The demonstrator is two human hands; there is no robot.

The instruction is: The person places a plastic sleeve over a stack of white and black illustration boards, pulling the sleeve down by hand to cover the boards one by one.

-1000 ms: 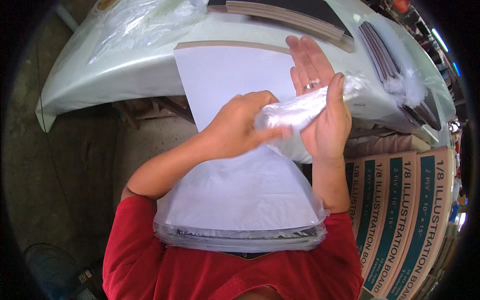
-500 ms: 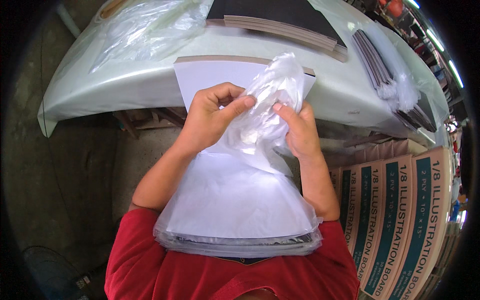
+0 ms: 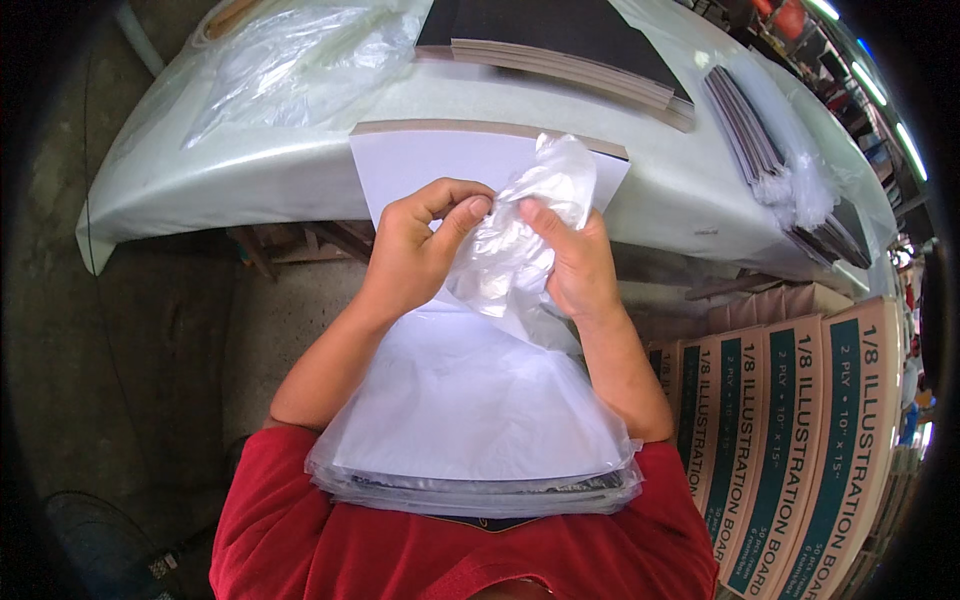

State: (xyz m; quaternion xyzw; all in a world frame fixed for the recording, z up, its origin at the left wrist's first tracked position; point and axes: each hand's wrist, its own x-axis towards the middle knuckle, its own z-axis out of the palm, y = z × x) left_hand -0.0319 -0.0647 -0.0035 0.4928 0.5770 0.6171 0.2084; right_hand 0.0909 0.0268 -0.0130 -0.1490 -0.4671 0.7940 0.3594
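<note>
A crumpled clear plastic bag [image 3: 510,255] is held up in front of me between both hands. My left hand [image 3: 412,245] pinches its left side between thumb and curled fingers. On the other side, my right hand [image 3: 583,268] grips the bunched film, thumb on top. Below them a stack of white-faced boards [image 3: 470,400] in clear plastic leans against my red shirt, its dark layered edge toward me. Just beyond my hands, another white-faced board stack [image 3: 425,165] rests against the table's near edge, partly hidden by the bag and my hands.
A table [image 3: 270,165] with a pale plastic cover curves across the far side. On it lie loose clear film [image 3: 300,70], black-topped boards [image 3: 550,30] and a bagged bundle of dark boards [image 3: 745,125]. Printed brown cartons [image 3: 800,440] stand in a row at right.
Both hands have come slightly lower and nearer, the right one also moving left toward the other. The bunched top of the bag is lower and more gathered.
</note>
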